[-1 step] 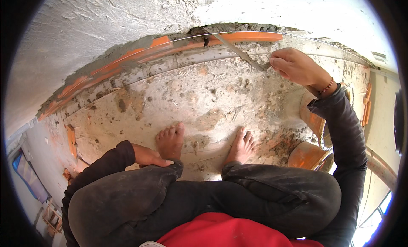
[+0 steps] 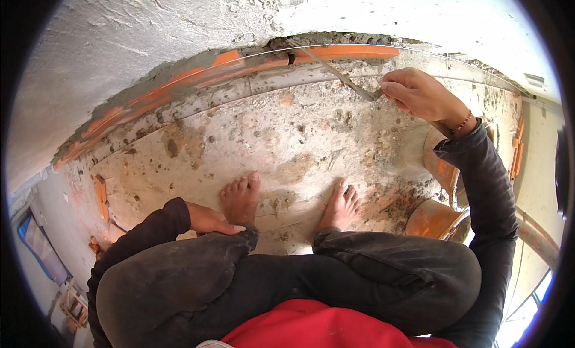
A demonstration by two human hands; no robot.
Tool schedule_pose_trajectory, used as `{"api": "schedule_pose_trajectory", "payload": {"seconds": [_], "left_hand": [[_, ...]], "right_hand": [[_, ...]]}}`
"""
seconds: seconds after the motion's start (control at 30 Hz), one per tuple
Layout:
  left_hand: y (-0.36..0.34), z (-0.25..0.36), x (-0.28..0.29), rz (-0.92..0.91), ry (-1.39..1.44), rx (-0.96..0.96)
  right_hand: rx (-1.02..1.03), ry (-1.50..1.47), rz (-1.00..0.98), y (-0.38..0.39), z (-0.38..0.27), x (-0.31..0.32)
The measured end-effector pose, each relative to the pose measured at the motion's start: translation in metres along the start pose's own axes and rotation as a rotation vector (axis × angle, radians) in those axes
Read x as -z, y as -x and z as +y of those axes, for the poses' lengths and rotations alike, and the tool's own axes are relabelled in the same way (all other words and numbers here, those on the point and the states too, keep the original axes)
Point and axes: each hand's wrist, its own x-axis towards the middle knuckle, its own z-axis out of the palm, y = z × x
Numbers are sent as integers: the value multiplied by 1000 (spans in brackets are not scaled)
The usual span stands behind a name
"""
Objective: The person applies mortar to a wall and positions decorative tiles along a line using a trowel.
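Observation:
My right hand (image 2: 416,95) is closed round the handle of a trowel (image 2: 335,74), its grip hidden by my fingers. The thin grey blade is seen nearly edge-on, and its tip reaches the mortar gap (image 2: 275,44) at the wall's foot. Along that gap lies a row of orange tile strips (image 2: 353,51), partly smeared with grey mortar. A taut white string (image 2: 179,78) runs just over them. Low on the left, my left hand (image 2: 209,219) is curled against my trouser leg (image 2: 250,237) near the hem, with most of its fingers hidden behind the knee.
Two mortar-stained orange buckets (image 2: 434,219) lie by my right forearm. My bare feet (image 2: 341,204) stand on the splattered floor (image 2: 293,138). Orange tile pieces (image 2: 100,198) lie at the left, others (image 2: 517,147) at the far right. The plastered wall (image 2: 179,25) rises in front.

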Motion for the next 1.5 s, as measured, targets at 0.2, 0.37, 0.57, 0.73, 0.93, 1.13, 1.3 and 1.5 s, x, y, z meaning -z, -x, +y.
{"api": "schedule_pose_trajectory", "payload": {"seconds": [0.2,0.37,0.57,0.73,0.93,1.13,1.3,1.5], "left_hand": [[-2,-5,-2,35,6,-71],[-4,-9,-4,70,-37,-61],[4,1,-5,115,-80,-26],[1,2,-1,70,-49,-3],[-7,-5,-2,39,-10,-54],[-2,-5,-3,78,33,-43],[3,3,-3,38,85,-44],[3,9,4,-5,51,8]], "right_hand": [[37,41,47,-1,9,-5],[127,116,43,12,0,-3],[13,194,23,43,-3,-14],[7,227,212,39,-7,-36],[-19,293,256,18,-7,-38],[-147,259,206,35,-8,-33],[-64,275,245,29,-7,-47],[-102,205,294,46,14,-47]]}}
